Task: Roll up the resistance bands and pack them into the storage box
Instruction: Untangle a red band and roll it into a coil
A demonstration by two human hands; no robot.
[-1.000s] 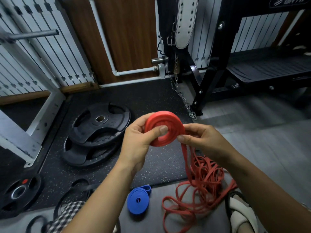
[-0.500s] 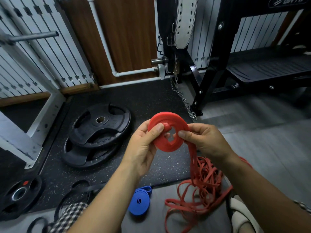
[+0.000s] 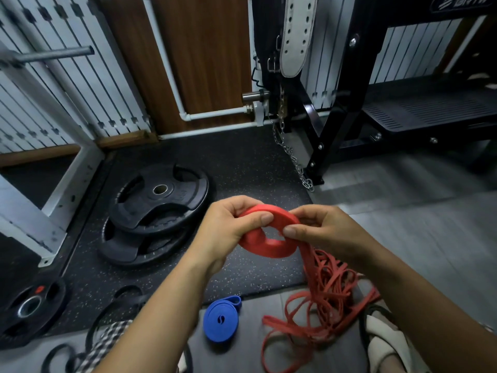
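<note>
Rolling is the step in hand: the person holds a flat red rubber coil (image 3: 269, 238), the wound part of a long red resistance band, in the air above the speckled black rubber mat (image 3: 242, 162). The left hand (image 3: 228, 232) is closed on the left side of the coil, its thumb pressed on the top face. The right hand (image 3: 322, 232) is closed on the right side, and its grip pinches the place where the band leaves the coil. From there the loose red tail (image 3: 322, 300) drops to the grey floor (image 3: 403, 238) and lies in a tangled heap at the near right.

A rolled blue resistance band (image 3: 220, 320) rests on the floor near the person, between the two forearms. Stacked black weight plates (image 3: 158, 200) lie on the mat at the left. No storage box is visible.

Much of the tail is not yet wound, so the task seems far from finished. The next move probably calls for turning the coil while the right hand feeds the band flat and tight; the tangle may catch.
</note>
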